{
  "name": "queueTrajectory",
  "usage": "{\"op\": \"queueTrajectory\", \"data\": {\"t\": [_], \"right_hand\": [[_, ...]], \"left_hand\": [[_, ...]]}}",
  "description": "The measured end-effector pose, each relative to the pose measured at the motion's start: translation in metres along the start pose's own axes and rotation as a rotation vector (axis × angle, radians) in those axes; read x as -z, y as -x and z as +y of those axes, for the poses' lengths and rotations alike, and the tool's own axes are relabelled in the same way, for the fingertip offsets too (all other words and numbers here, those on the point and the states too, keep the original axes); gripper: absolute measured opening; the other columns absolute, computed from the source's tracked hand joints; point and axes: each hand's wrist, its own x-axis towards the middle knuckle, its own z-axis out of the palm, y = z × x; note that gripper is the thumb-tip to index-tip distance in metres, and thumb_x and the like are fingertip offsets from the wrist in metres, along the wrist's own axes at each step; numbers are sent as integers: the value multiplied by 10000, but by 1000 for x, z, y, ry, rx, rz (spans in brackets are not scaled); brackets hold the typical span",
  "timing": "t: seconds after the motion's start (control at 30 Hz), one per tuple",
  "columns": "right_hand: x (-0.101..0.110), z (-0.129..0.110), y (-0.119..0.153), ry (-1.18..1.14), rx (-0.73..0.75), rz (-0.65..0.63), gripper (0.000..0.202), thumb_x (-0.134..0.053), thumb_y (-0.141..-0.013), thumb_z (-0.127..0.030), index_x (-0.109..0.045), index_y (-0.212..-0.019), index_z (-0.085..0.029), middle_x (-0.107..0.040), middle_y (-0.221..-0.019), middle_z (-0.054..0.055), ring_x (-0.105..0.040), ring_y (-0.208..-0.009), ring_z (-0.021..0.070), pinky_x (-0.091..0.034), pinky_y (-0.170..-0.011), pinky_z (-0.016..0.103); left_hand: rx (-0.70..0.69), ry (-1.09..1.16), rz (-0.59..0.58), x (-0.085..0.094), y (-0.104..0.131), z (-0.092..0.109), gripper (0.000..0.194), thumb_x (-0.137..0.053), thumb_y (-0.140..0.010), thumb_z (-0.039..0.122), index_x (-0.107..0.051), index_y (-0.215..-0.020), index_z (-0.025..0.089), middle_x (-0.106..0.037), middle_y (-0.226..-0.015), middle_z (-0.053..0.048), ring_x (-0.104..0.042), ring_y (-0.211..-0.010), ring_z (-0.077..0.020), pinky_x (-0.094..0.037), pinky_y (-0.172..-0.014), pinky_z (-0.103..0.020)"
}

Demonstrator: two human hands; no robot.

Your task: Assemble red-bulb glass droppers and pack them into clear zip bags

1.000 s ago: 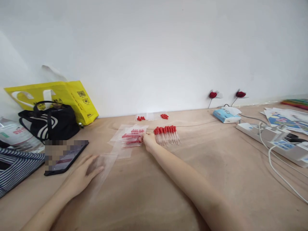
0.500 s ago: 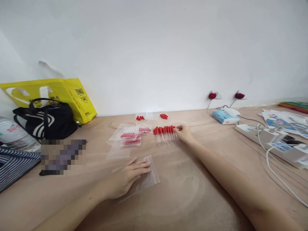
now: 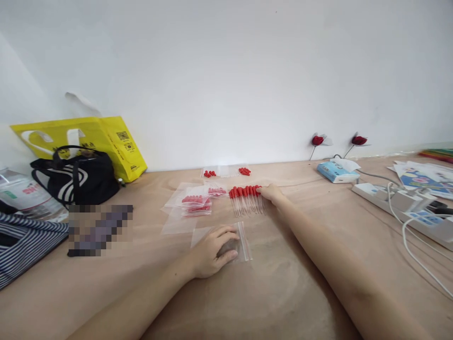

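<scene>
Several glass droppers with red rubber bulbs (image 3: 245, 191) lie side by side in a row on the table, their thin clear tubes toward me. At the row's right end, my right hand (image 3: 272, 193) has its fingertips closed on the last dropper's red bulb; part of the fingers is hidden. Under my left hand (image 3: 215, 250) a clear zip-lock bag (image 3: 244, 243) lies flat, and nothing shows inside it. That hand rests on it with thumb and fingers apart. To the left of the row is a stack of filled bags (image 3: 196, 205) with red bulbs showing through.
Two small groups of red bulbs (image 3: 209, 174) lie in clear bags by the wall. On the left are a yellow bag (image 3: 130, 151), a black bag (image 3: 95, 177) and a striped cloth (image 3: 31, 245). A tissue pack (image 3: 338, 172) and a power strip (image 3: 406, 205) with cables occupy the right.
My left hand has slid right and turned, bringing the zip-lock bag round straighter. My right hand stays at the row's right end. The view has shifted slightly.
</scene>
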Motion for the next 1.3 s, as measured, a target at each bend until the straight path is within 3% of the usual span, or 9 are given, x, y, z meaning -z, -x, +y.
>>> {"op": "queueTrajectory", "data": {"t": [0.13, 0.3, 0.47, 0.6, 0.77, 1.3], "right_hand": [[4, 1, 1, -125, -22, -7, 211, -652, -543, -330, -543, -632, -172, -613, -719, 104, -565, -764, 249, -404, -576, 310], [16, 1, 17, -426, 19, -68, 215, -557, -659, -369, -457, -594, -190, -546, -579, 36, -475, -484, 119, -346, -434, 246], [28, 19, 63, -712, 138, -100, 264, -543, -676, -429, -420, -732, -203, -527, -611, -14, -481, -469, 86, -390, -447, 220], [31, 39, 106, -903, 207, -136, 483, -630, -612, -428, -356, -963, -240, -521, -638, -62, -534, -497, 108, -436, -487, 251], [26, 43, 130, -928, 229, -261, 514, -629, -622, -468, -353, -986, -231, -521, -665, -57, -557, -531, 110, -446, -521, 268], [20, 36, 143, -988, 171, -406, 478, -667, -593, -460, -368, -890, -235, -553, -667, -51, -566, -538, 108, -456, -549, 277]], "left_hand": [[4, -3, 23, 0, 0, -2, 306, -448, -828, 309, -508, -1112, 212, -510, -1213, -66, -438, -1141, -203, -352, -962, -387], [42, 5, -16, 0, 2, -5, 378, -447, -828, 349, -464, -1183, 219, -492, -1248, -61, -399, -1184, -211, -316, -992, -419], [66, 15, 22, 0, 2, -1, 396, -504, -789, 350, -476, -1165, 230, -510, -1231, -60, -415, -1174, -220, -291, -1005, -437], [68, 34, 33, -2, 1, 0, 388, -504, -787, 352, -483, -1156, 232, -509, -1232, -56, -410, -1178, -226, -308, -995, -432], [65, 31, 18, -5, 1, -1, 390, -492, -795, 361, -477, -1163, 235, -489, -1251, -54, -400, -1185, -228, -332, -980, -422], [69, 29, 39, -6, -4, 4, 433, -517, -774, 329, -436, -1184, 218, -497, -1230, -64, -429, -1148, -230, -359, -950, -396]]}}
